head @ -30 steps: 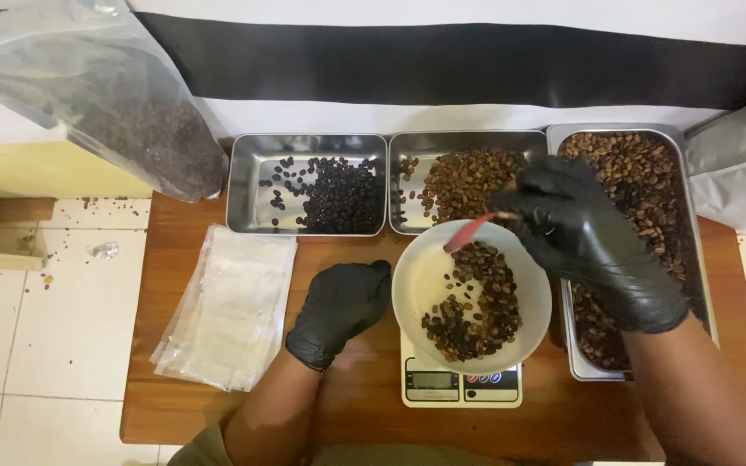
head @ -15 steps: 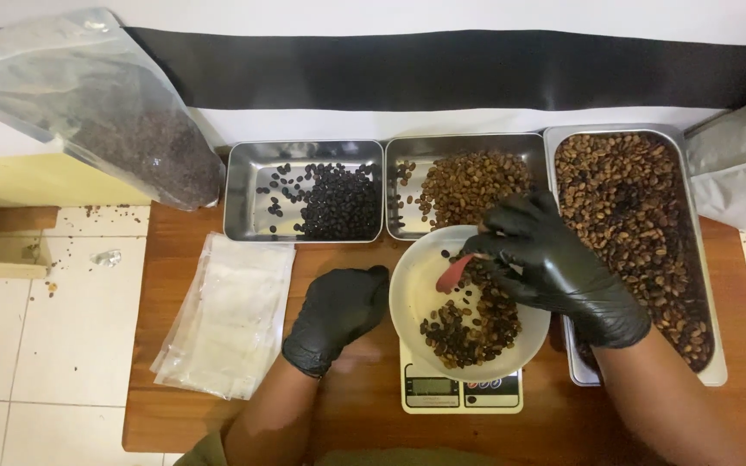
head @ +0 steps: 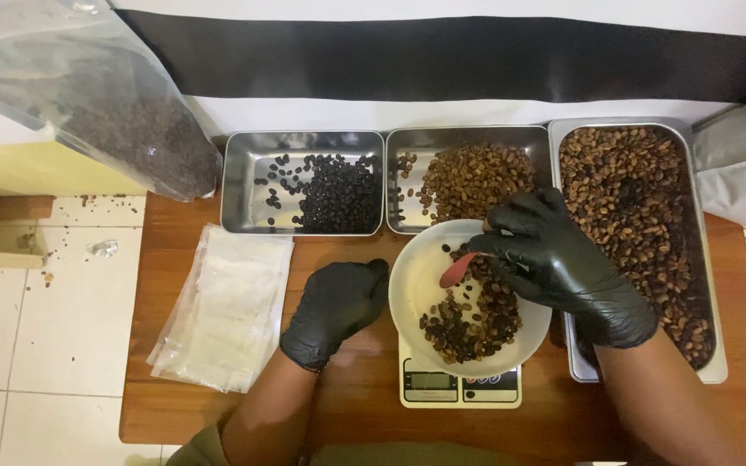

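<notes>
A white bowl [head: 420,285] holding mixed dark and brown coffee beans [head: 472,319] rests on a small kitchen scale [head: 459,384]. My right hand [head: 563,267], in a black glove, is over the bowl's right side and holds a small red spoon [head: 458,270] with its tip down in the beans. My left hand [head: 334,306], also gloved, rests curled on the wooden table [head: 174,406] against the bowl's left rim, holding nothing.
Three metal trays stand behind the bowl: dark beans [head: 304,181], light brown beans [head: 468,177], and a long tray of brown beans [head: 641,233] at the right. Clear plastic bags [head: 222,306] lie at the left. A big bag of beans [head: 105,103] leans at top left.
My right hand has moved left from over the long tray to the bowl, lowering the red spoon into the beans. The left hand has stayed by the bowl.
</notes>
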